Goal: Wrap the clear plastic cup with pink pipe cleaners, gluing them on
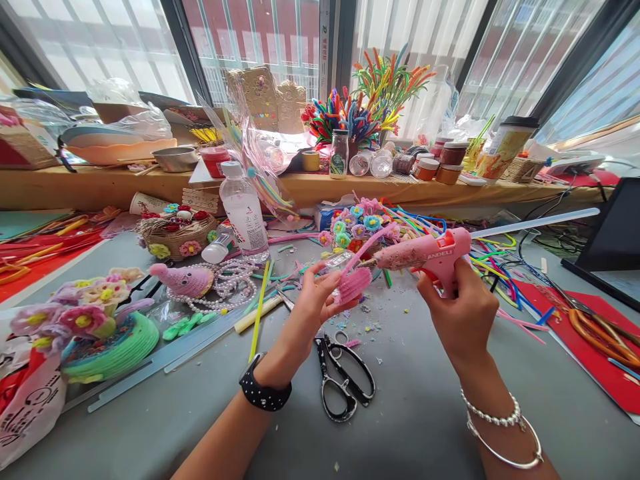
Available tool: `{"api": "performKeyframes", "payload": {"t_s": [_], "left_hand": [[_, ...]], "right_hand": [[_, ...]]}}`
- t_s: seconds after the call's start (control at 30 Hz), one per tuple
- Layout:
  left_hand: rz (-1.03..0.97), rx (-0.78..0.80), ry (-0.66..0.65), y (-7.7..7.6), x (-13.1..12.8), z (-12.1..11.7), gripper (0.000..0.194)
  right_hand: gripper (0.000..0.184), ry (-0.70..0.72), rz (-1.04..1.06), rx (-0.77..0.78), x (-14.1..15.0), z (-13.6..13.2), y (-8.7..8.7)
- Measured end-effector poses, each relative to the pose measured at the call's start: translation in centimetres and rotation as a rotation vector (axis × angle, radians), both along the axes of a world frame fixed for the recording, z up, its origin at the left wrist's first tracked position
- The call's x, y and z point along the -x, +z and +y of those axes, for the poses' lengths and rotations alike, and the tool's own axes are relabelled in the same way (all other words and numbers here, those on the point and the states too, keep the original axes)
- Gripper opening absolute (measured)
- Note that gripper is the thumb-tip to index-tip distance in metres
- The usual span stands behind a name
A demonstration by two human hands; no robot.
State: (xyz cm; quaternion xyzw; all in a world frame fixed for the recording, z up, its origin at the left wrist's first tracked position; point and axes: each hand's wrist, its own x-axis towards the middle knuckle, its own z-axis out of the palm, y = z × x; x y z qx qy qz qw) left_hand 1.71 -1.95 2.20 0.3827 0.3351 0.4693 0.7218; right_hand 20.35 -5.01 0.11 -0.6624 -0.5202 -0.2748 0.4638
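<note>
My left hand [320, 293] pinches a pink fuzzy pipe-cleaner piece [354, 285], coiled flat at the bottom with a strand rising up and right. My right hand [459, 307] is wrapped round the grip of a pink hot glue gun [425, 257]. A long translucent glue stick [540, 222] sticks out of its back end. The gun's nozzle points left, close to the upper right of the pink piece; whether they touch I cannot tell. Below my hands, black-handled scissors [345, 383] lie on the grey table [410, 413].
To the left are a pink pipe-cleaner figure [187, 279], pearl strands [235, 287], a green flower pot [113, 347] and glue sticks [150, 373]. A water bottle [243, 213] stands behind them. Orange-handled scissors [600, 333] lie on red sheets at right. Jars [453, 155] line the sill.
</note>
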Motion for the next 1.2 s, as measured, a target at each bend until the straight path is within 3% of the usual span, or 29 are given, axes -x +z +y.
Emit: {"api": "performKeyframes", "payload": {"t_s": [0.57, 0.9, 1.2], "left_hand": [[0.014, 0.006, 0.000, -0.10, 0.06, 0.12, 0.058], [0.045, -0.039, -0.023, -0.28, 0.12, 0.30, 0.046], [0.036, -0.035, -0.016, -0.21, 0.12, 0.18, 0.046]], "right_hand": [[0.015, 0.002, 0.023, 0.005, -0.10, -0.03, 0.14], [0.016, 0.007, 0.011, -0.014, -0.15, -0.03, 0.14], [0.015, -0.003, 0.012, -0.011, -0.16, -0.04, 0.09]]}}
